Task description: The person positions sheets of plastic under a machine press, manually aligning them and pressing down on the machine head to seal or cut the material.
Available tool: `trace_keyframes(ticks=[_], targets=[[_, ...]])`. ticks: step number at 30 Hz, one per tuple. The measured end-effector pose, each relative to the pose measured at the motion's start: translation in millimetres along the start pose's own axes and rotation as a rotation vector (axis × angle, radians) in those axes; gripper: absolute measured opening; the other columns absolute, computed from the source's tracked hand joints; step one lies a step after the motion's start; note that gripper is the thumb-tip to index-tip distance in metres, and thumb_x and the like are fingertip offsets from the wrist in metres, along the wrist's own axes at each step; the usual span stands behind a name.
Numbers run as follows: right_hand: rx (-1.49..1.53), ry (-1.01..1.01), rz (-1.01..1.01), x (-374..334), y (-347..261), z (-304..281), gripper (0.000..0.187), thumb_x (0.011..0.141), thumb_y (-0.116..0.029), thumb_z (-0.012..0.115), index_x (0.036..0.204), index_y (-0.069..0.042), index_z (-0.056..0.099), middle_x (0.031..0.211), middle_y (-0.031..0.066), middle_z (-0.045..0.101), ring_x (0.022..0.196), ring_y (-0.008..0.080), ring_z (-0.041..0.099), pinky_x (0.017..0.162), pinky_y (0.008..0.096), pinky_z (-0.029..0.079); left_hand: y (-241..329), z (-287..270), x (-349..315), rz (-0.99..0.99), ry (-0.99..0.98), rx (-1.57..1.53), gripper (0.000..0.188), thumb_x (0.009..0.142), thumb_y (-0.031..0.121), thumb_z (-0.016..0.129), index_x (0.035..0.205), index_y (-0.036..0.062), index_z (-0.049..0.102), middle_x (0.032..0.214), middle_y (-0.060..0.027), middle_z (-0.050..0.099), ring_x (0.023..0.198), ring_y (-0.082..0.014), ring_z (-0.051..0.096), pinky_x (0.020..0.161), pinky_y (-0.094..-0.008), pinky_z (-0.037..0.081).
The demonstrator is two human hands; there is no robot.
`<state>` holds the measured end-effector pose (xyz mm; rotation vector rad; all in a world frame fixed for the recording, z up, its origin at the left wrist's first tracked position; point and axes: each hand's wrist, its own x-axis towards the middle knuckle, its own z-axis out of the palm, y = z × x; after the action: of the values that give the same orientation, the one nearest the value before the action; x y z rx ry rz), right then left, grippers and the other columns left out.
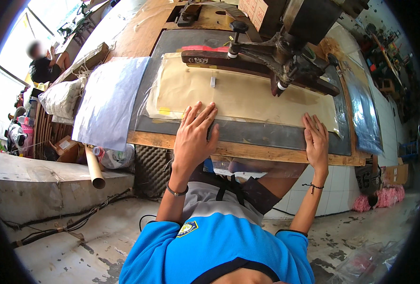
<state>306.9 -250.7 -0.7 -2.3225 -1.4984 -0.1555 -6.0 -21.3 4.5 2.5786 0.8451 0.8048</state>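
Cream sheet (262,104): one on top, lying lengthwise on the table, under the front of a press. Whether more lie beneath it cannot be told from here. Two hands on it, well apart, both flat, clamped on nothing. Left hand (196,135): fingertips on the sheet, near its middle. Right hand (317,139): fingertips at the near edge, toward the right end. One dark band on each wrist.

Other counts: one small white tab (213,81) on the sheet; one yellow tape patch (164,111) at the near left corner; one long dark bar (210,59) across the far part; two stacks of plastic, a pale one (110,99) left, a clear one (365,120) right.

Textures: sheet smooth, matt, oblong. Clear film (151,105) shows crinkled and glossy around its edges; perhaps it also runs under the hands, glare makes that uncertain. Bar straight, scuffed.

Surface: smooth dark grey mat (252,130) on a worn wooden table (257,151). Room: floor (101,246) with flaking paint, cardboard tube (94,168) at left, pink bundle (383,197) at right, one person (42,68) seated far left.
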Motion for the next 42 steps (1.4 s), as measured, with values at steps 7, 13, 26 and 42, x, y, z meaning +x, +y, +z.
trace_keyframes(ticks=[7,13,26,42], targets=[[0.020,0.010,0.011,2,-3,-2,0.044,0.115,-0.037,0.041,0.148,-0.017,0.062,0.155,0.0015,0.059,0.150,0.0312,0.045,0.125,0.0502,0.030,2,-1,2,-0.009,-0.012,-0.002,0.042,0.096,0.014,0.064,0.137,0.0045,0.069,0.148,-0.0110,0.063,0.144,-0.0363,0.050,0.127,-0.0495,0.032],[0.020,0.009,0.016,1,-3,-2,0.045,0.115,-0.038,0.041,0.148,-0.017,0.063,0.154,0.0017,0.059,0.150,0.0316,0.045,0.126,0.0503,0.029,0,0,2,-0.008,-0.022,-0.001,0.042,0.097,0.015,0.064,0.138,0.0060,0.068,0.150,-0.0103,0.062,0.145,-0.0366,0.050,0.127,-0.0511,0.031],[0.044,0.044,0.014,-1,1,0,0.044,0.114,-0.039,0.044,0.146,-0.016,0.064,0.153,0.0018,0.061,0.148,0.0306,0.047,0.126,0.0488,0.030,129,-68,-23,1.123,-1.124,-2.047,0.076,0.099,0.053,0.064,0.150,0.0002,0.046,0.140,-0.0394,0.049,0.131,-0.0551,0.050,0.112,-0.0689,0.036],[0.100,0.084,0.015,1,-3,2,0.043,0.112,-0.040,0.048,0.139,-0.014,0.069,0.150,0.0035,0.063,0.147,0.0315,0.049,0.125,0.0501,0.030,101,-14,-30,0.951,-1.054,-1.803,0.023,0.104,0.021,0.069,0.103,-0.0008,0.075,0.111,-0.0157,0.074,0.105,-0.0345,0.071,0.092,-0.0475,0.053]])
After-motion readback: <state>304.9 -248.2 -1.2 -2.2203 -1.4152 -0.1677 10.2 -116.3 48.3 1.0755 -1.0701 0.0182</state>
